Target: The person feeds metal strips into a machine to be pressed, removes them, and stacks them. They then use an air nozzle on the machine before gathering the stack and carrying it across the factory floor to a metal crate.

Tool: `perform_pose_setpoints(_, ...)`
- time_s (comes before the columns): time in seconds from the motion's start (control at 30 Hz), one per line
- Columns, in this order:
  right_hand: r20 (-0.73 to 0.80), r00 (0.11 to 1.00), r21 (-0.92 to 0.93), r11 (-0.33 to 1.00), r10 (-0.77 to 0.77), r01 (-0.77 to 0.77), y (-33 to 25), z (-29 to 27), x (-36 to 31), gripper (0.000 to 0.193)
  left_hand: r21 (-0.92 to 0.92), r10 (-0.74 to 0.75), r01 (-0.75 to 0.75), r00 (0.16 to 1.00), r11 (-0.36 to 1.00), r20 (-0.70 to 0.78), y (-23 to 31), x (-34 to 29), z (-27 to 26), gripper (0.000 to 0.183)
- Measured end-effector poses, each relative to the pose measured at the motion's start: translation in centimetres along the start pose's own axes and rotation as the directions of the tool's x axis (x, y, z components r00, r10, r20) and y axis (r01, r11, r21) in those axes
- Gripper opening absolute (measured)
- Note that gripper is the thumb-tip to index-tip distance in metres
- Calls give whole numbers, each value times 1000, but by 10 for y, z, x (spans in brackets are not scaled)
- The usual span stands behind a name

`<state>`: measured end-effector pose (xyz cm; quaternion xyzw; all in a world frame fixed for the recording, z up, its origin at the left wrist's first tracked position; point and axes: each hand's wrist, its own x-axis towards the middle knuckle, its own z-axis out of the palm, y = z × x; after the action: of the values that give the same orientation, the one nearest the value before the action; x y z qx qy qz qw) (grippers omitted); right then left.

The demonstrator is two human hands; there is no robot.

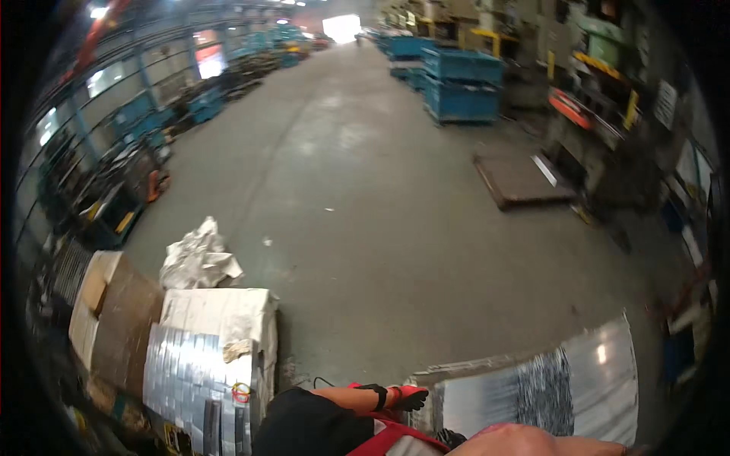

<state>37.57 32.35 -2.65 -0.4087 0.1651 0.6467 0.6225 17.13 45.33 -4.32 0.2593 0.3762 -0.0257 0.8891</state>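
My left hand (411, 398), in a red and dark glove with a black band at the wrist, reaches to the right near the lower edge. Its fingers look loosely open, and nothing shows in them. Just beyond the fingertips lies the near left corner of a low stack of shiny metal sheets (479, 399). Whether the hand touches the stack cannot be seen. Of my right hand (450, 438) only a bit of dark glove shows, beside my bare right arm (517, 438); its fingers are hidden.
Rows of metal strips (190, 361) lie on a white-covered stack at lower left. Behind it is crumpled white sheeting (199, 258); beside it stands a brown board (125, 327). Blue bins (462, 95), a low brown platform (521, 182) and machinery line the right. A grey floor (342, 281) runs between.
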Motion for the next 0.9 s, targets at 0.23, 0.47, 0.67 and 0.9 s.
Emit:
perform_pose_setpoints(0.23,105,973,-344,925,207,-160,9,76,56,35,462,272,-20,832,887,-484,31,-84,-88,35)
perform_pose_setpoints(0.47,83,940,-463,849,330,-256,73,140,89,31,947,456,277,830,161,-320,5,-164,-211,42)
perform_pose_setpoints(0.67,28,924,-525,792,382,-312,127,168,103,28,260,34,207,718,943,-695,0,-210,-289,53)
perform_pose_setpoints(0.9,18,905,-576,744,426,-339,148,195,140,24,45,152,-174,673,984,-723,37,-253,-303,37)
